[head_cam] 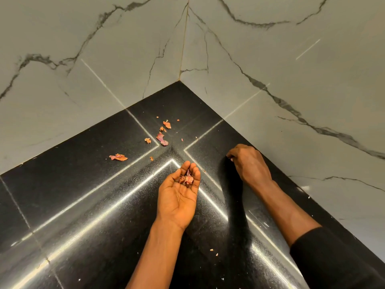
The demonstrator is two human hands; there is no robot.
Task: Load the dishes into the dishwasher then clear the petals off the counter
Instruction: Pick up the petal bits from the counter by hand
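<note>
Atop cupped left hand [177,197] — petals [186,180]; others scattered beyond.

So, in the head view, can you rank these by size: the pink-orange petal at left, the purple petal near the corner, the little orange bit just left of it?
1-2. pink-orange petal and purple petal: too alike to rank; the purple lies farther away.
3. little orange bit: clearly smallest.
</note>
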